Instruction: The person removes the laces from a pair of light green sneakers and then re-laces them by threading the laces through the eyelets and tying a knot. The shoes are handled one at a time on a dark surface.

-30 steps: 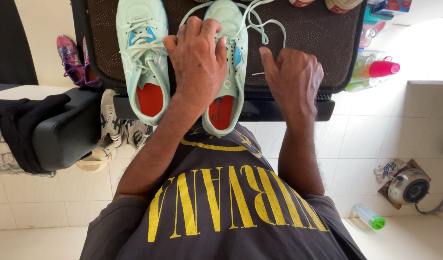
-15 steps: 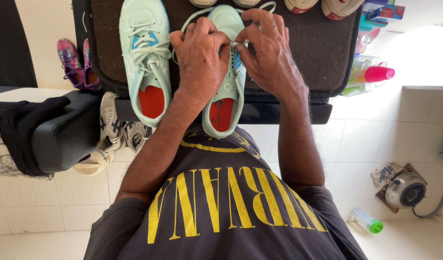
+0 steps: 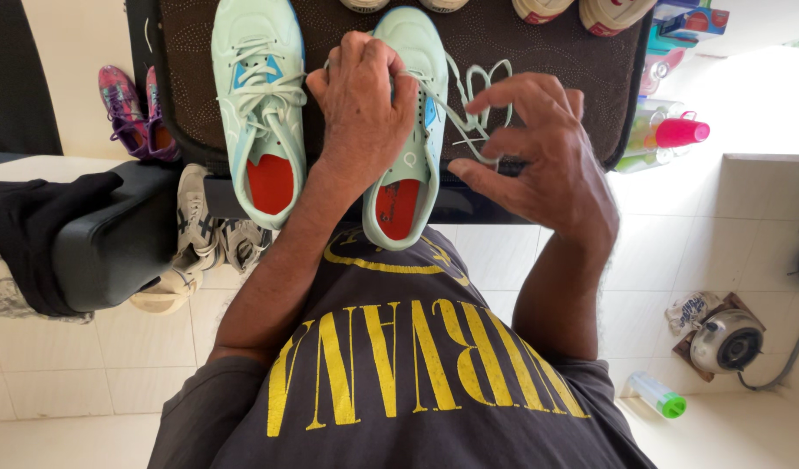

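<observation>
Two mint-green sneakers with red insoles lie on a dark brown mat (image 3: 538,52). My left hand (image 3: 360,104) presses down on the laces area of the right sneaker (image 3: 408,174), gripping it. My right hand (image 3: 538,156) is lifted to the right of that shoe and pinches its pale loose lace (image 3: 473,95) between thumb and fingers, pulling it sideways. The left sneaker (image 3: 259,104) lies untouched beside it, its laces tied across.
More shoes line the mat's far edge (image 3: 590,13). Pink and purple shoes (image 3: 130,113) and grey-white sneakers (image 3: 204,226) sit at left near a dark padded seat (image 3: 113,243). Bottles (image 3: 669,135) stand at right; a metal kettle (image 3: 725,339) and green-capped bottle (image 3: 656,395) rest on the tiled floor.
My right hand went from the mat to the shoe's laces, then pulled away to the right with the lace in its fingers. My left hand stayed on the shoe.
</observation>
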